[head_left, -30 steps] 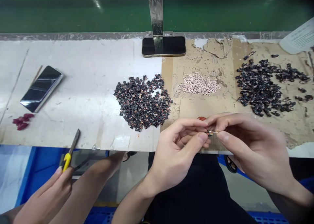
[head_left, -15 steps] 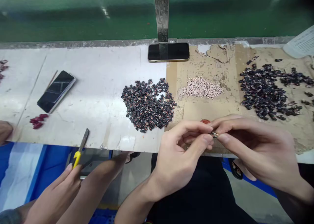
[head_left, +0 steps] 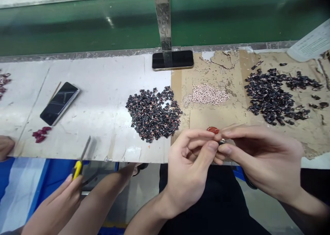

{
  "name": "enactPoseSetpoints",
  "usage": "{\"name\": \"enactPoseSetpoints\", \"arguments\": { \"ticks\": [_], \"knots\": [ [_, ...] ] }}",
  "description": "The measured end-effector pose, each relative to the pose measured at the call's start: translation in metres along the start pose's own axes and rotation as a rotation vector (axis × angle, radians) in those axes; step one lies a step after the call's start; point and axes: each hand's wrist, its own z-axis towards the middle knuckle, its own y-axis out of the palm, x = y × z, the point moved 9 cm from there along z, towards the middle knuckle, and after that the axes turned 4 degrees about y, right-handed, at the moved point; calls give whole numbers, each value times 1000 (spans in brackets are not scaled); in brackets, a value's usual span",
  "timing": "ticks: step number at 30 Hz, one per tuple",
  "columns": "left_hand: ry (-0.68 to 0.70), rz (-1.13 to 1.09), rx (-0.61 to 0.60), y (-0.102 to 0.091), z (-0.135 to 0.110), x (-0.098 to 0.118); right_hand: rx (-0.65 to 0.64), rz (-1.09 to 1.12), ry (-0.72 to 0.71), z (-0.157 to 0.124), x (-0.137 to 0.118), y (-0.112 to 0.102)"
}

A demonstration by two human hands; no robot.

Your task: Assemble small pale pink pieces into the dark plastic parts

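At the table's front edge, my left hand [head_left: 192,163] and my right hand [head_left: 263,161] meet fingertip to fingertip. Thumbs and forefingers of both pinch one small dark piece [head_left: 221,142] with a pale tip. The fingers cover most of it, so its exact kind cannot be made out. Just behind the fingertips lies a round reddish-orange object [head_left: 213,129], partly hidden. Beyond my hands is a heap of tiny pale pink bits [head_left: 208,94]. Small black pieces [head_left: 153,117] are heaped to the left, and larger dark pieces with pale spots [head_left: 270,96] to the right.
Left of me, a co-worker's hand [head_left: 55,204] holds a yellow utility knife [head_left: 77,168], blade out. A phone [head_left: 60,102] lies near dark red pieces [head_left: 40,134]. Another phone [head_left: 172,59] rests by the metal post [head_left: 163,22]. A white container [head_left: 310,44] stands back right.
The small piece has turned between my fingertips, its pale tip now facing up. More of the reddish-orange object shows. The co-worker's knife has shifted slightly, and the whole view has moved a little.
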Motion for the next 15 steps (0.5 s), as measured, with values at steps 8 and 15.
{"name": "enactPoseSetpoints", "arguments": {
  "ticks": [8, 15],
  "knots": [
    [24, -63, 3, 6, 0, 2, -34, -117, -151, -3, -6, -4],
    [65, 321, -134, 6, 15, 0, 98, -331, -216, -3, 0, -34]
  ]
}}
